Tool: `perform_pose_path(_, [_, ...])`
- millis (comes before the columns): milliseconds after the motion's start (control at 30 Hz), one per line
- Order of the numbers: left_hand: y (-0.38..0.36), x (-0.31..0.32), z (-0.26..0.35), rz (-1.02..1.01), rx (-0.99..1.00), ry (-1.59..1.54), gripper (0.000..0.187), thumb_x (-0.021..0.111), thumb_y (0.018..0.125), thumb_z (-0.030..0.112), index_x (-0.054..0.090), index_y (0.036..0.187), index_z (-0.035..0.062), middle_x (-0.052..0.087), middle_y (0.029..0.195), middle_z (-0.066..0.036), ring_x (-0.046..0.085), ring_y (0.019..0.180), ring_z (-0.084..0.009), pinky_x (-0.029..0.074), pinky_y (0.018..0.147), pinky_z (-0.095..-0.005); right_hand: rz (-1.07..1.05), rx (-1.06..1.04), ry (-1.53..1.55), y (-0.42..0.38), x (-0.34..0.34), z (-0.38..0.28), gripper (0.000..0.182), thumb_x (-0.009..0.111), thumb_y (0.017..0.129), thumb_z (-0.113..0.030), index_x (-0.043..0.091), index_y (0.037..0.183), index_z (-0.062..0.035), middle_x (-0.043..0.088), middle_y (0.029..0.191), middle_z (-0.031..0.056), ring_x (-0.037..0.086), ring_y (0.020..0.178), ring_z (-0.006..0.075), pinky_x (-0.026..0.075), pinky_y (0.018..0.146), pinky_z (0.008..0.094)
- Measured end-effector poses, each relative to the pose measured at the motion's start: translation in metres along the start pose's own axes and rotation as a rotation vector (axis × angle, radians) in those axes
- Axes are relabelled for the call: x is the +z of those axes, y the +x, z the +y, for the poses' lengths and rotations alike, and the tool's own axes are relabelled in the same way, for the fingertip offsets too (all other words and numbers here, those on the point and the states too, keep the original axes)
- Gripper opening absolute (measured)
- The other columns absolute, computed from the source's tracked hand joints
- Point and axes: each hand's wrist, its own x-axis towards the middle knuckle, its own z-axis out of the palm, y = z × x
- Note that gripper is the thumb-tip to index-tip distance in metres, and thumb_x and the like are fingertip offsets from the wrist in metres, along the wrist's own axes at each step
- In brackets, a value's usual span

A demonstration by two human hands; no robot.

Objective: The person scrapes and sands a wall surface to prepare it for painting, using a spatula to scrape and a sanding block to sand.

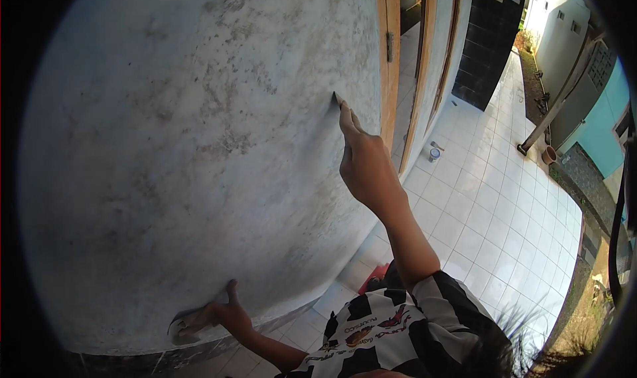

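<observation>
A dark, pointed flat piece [337, 100] shows at the fingertips of my right hand [363, 155], held against the stained whitish wall [199, 112]. Those fingers are pressed together and point up along the wall. Lower left, my left hand [215, 315] is at the foot of the wall, its thumb sticking up and its fingers bent around a pale, round-edged thing [176, 327] that I cannot make out clearly.
Right of the wall stands a wooden door frame [389, 66]. On the white tiled floor [478, 199] sits a small tin [434, 153]. A red object [375, 278] lies near the wall's foot. Farther off are a post [554, 112] and a brown pot [549, 155].
</observation>
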Motion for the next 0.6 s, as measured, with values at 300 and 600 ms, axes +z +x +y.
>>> perform_pose_path(300, [0.003,0.003,-0.007,0.015,0.041,-0.051,0.066,0.080,0.089,0.031,0.056,0.122,-0.0216,0.062,0.127,-0.029,0.059,0.108,-0.0355,0.041,0.107,-0.0441,-0.024,0.004,0.025,0.000,-0.008,-0.009,0.070,0.049,0.081,0.011,0.038,0.150,0.0080,0.049,0.144,0.0332,0.070,0.081,0.0466,0.060,0.078,0.0503])
perform_pose_path(600, [0.000,0.001,-0.001,-0.023,-0.006,-0.107,0.070,0.080,0.089,0.032,0.053,0.127,-0.0205,0.061,0.130,-0.028,0.057,0.110,-0.0335,0.040,0.108,-0.0431,0.024,0.029,0.013,0.002,-0.006,-0.007,0.062,0.047,0.088,0.013,0.042,0.150,0.0057,0.051,0.136,0.0365,0.070,0.072,0.0437,0.057,0.077,0.0450])
